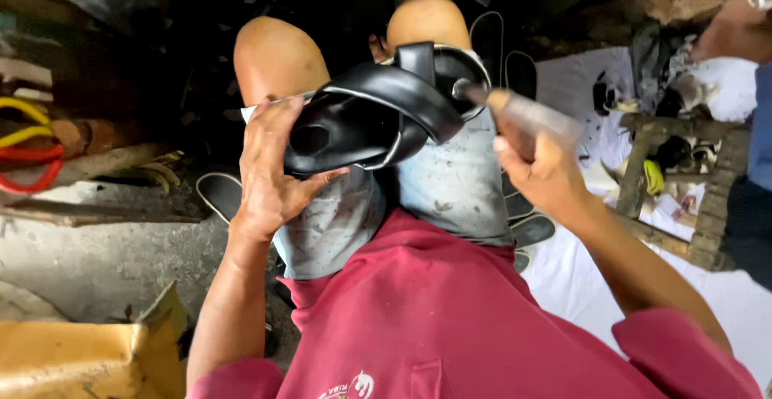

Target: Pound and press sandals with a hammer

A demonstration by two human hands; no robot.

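Note:
My left hand [269,170] grips a black sandal [378,113] with wide leather straps, holding it over my lap and knees. My right hand [540,170] is closed around the wooden handle of a hammer [523,113], whose metal head touches the right side of the sandal near its strap. I sit in grey stained shorts and a red shirt.
Several flat black soles [531,226] lie on the floor beside my right leg. A white cloth [579,286] covers the floor at right, with a wooden stool frame [708,206] and scraps on it. Red and yellow cables [24,150] lie at left; a yellow box [80,359] sits bottom left.

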